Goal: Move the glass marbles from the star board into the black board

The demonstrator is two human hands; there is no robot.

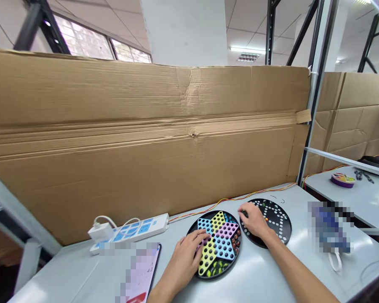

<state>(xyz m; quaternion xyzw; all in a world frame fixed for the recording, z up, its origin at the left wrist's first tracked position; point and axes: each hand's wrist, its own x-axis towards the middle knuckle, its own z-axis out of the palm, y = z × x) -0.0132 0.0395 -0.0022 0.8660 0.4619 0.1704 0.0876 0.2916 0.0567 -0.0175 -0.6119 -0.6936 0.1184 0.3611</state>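
A round Chinese checkers board (225,242) with a yellow, blue and pink star lies on the table. Brown-red marbles (236,240) fill its right rim pocket and yellow-green marbles (217,268) its lower one. My left hand (187,256) rests over the board's left side, fingers stretched out and slightly apart. Beside it lies a second black round board (279,219) with white dots and a few small coloured pieces. My right hand (255,219) is over that board's left edge, thumb and fingers pinched together. Something dark shows between them, too small to name.
A white power strip (145,228) with a plugged-in adapter stands at the back left. A phone or tablet (145,269) lies left of my left hand. A blurred blue item (330,229) is at the right. Cardboard (145,176) walls the back; wires (227,200) run along it.
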